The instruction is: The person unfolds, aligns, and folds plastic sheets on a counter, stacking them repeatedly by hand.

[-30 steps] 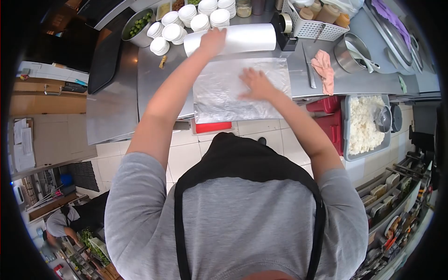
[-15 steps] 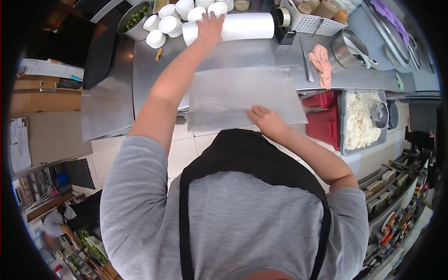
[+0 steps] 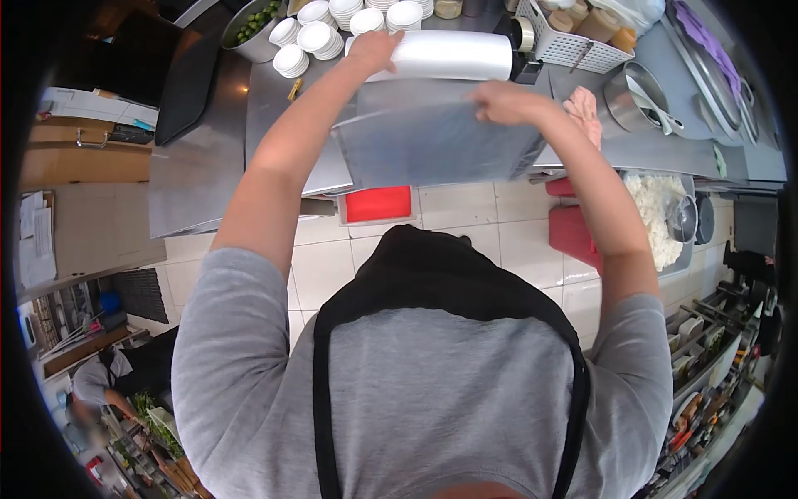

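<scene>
A white roll of clear plastic (image 3: pixel 453 56) lies across the back of the steel counter. My left hand (image 3: pixel 376 53) rests on the roll's left end, its fingers somewhat spread. From the roll a sheet of clear plastic (image 3: pixel 432 141) comes toward me over the counter's front edge. My right hand (image 3: pixel 499 101) is at the sheet's upper right part, just in front of the roll, with its fingers closed together. Motion blur hides whether plastic is pinched between them. A black tape dispenser (image 3: pixel 524 62) stands at the roll's right end.
Stacked white cups (image 3: pixel 318 40) stand behind my left hand. On the right are a white basket (image 3: pixel 573 51), a pink cloth (image 3: pixel 584 116) and a metal pot (image 3: pixel 633 98). A rice tray (image 3: pixel 683 262) sits lower right. Another person (image 3: pixel 104 387) is at lower left.
My right hand has moved from the sheet's near edge up and away from me to near the roll. The sheet has shifted away from my body, uncovering the red container. My left hand stays on the roll.
</scene>
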Motion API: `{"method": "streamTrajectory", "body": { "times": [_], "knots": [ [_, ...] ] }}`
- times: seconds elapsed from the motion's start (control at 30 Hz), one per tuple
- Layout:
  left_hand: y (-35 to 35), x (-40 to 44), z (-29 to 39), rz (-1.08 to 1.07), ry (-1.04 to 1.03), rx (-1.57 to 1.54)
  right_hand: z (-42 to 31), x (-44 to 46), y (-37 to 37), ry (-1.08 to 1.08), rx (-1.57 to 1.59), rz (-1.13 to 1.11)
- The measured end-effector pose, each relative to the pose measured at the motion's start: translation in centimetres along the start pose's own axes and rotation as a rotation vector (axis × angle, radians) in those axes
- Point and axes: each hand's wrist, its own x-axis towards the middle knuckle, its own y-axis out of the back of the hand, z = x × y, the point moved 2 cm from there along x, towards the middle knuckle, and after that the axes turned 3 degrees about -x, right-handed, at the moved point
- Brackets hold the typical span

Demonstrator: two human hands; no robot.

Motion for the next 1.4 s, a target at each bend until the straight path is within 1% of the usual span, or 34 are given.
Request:
{"method": "streamTrajectory", "body": {
  "times": [0.07,0.1,0.17,0.2,0.27,0.3,0.33,0.4,0.47,0.5,0.57,0.6,0.63,0.67,0.7,0.77,0.8,0.87,0.9,0.97,1.0,1.07,1.1,1.17,1.2,1.23,1.27,1.3,1.37,1.4],
  "knots": [
    [0.2,0.2,-0.1,0.026,-0.034,0.019,2.2,4.6,-1.2,0.01,-0.076,0.133],
    [0.5,0.1,0.1,0.002,-0.039,0.021,2.8,6.6,-2.7,0.012,-0.075,0.139],
    [1.4,-0.3,0.7,-0.038,-0.045,0.013,3.6,10.0,-5.5,-0.106,-0.132,0.247],
    [1.4,-0.1,0.6,-0.037,-0.042,0.016,3.5,10.3,-6.5,-0.103,-0.133,0.25],
    [0.7,0.1,0.5,0.025,-0.048,0.014,3.1,10.1,-8.7,0.047,-0.255,0.582],
    [0.3,0.2,0.4,0.024,-0.047,0.013,3.8,10.5,-10.5,0.089,-0.33,0.636],
    [-0.1,0.3,0.3,0.061,-0.052,0.006,3.5,10.2,-11.7,0.087,-0.331,0.634],
    [-0.6,0.6,0.4,0.101,-0.064,-0.004,1.2,7.6,-14.4,0.024,-0.342,0.502],
    [-0.8,0.5,0.3,0.106,-0.082,-0.014,-3.2,3.6,-14.6,-0.002,-0.251,0.353],
    [-1.5,0.6,0.2,0.108,-0.081,-0.016,-5.0,2.0,-14.9,-0.002,-0.253,0.351],
    [-3.1,0.6,0.2,0.369,-0.154,0.114,-7.4,0.0,-15.8,0.008,-0.455,0.227],
    [-3.9,0.7,0.5,0.369,-0.159,0.112,-7.1,0.4,-17.0,0.003,-0.454,0.227],
    [-4.3,0.9,0.9,0.405,-0.124,0.211,-6.5,1.1,-18.8,-0.012,-0.459,0.364],
    [-4.5,1.1,1.2,0.44,-0.086,0.309,-6.5,1.0,-19.1,-0.025,-0.462,0.499],
    [-4.6,1.1,1.4,0.438,-0.089,0.305,-6.2,0.6,-19.5,-0.028,-0.461,0.495],
    [-3.9,1.0,1.7,0.466,-0.116,0.338,-7.1,-1.2,-17.4,0.011,-0.34,0.458],
    [-3.2,1.1,2.0,0.469,-0.117,0.333,-7.4,-2.5,-16.0,0.007,-0.343,0.456],
    [-1.2,0.5,2.6,0.296,-0.089,0.241,-8.0,-5.8,-13.8,0.098,-0.164,0.4],
    [-0.2,0.5,2.6,0.292,-0.087,0.239,-8.1,-7.2,-13.4,0.1,-0.162,0.396],
    [0.8,0.9,2.1,0.08,0.044,0.086,-8.4,-9.7,-12.9,0.115,-0.074,0.123],
    [1.0,0.8,1.9,0.079,0.046,0.083,-8.9,-11.2,-12.0,0.117,-0.075,0.12],
    [0.7,0.6,1.3,-0.036,0.072,0.007,-10.2,-13.8,-9.1,0.14,0.0,-0.048],
    [0.5,0.2,1.3,-0.035,0.075,0.008,-9.9,-14.3,-8.0,0.142,-0.001,-0.048],
    [0.0,-0.8,1.7,0.129,0.051,0.059,-8.8,-14.3,-6.3,0.218,0.064,-0.038],
    [0.2,-0.5,1.7,0.127,0.048,0.059,-7.6,-12.6,-5.3,0.173,0.087,-0.075],
    [0.3,-0.1,1.6,0.081,0.026,0.028,-6.1,-10.2,-4.3,0.13,0.11,-0.113],
    [0.4,0.1,1.4,0.036,0.006,0.0,-5.2,-8.0,-3.8,0.087,0.073,-0.107],
    [0.4,0.1,1.3,0.035,0.009,0.004,-4.0,-5.8,-3.7,0.045,0.035,-0.099],
    [0.6,0.3,1.5,-0.011,-0.029,0.006,0.0,0.1,-6.1,0.082,-0.005,0.163],
    [0.6,0.1,1.8,-0.011,-0.025,0.009,-0.7,1.5,-4.3,0.069,-0.061,0.118]
  ]
}}
